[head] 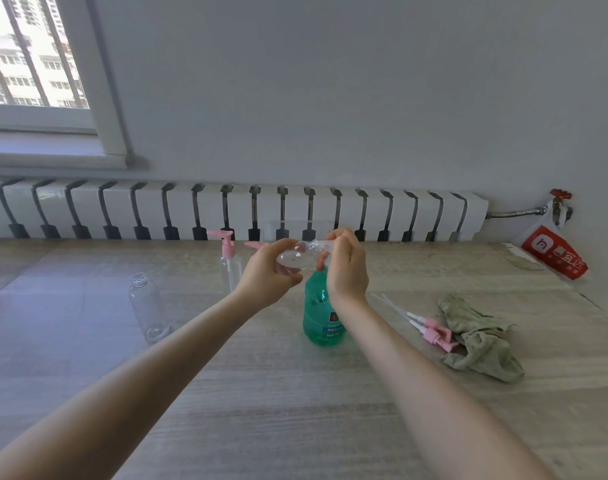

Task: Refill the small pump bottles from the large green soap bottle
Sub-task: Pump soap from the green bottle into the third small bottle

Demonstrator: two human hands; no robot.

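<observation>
Head view: small clear bottle [295,256] lies sideways in the left hand [266,270] grip, neck pinched by the right hand [346,268], over the green soap bottle [320,322].

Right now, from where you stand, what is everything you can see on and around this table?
green soap bottle: one, green, upright mid-table, under the hands
held bottle: one, clear, tilted above the soap bottle
open bottle: one, clear, no pump, upright on the left
pump bottle: one, clear with pink pump, at the back
pink pump head: one, behind the left hand, mostly hidden
loose pumps: two, pink and white, lying beside the cloth
cloth: one, grey-green, crumpled on the right
bag: one, red and white, far right
radiator: one, white, along the wall
table: one, pale wood grain
left hand: grips the held bottle's body
right hand: fingers curled at its neck
</observation>
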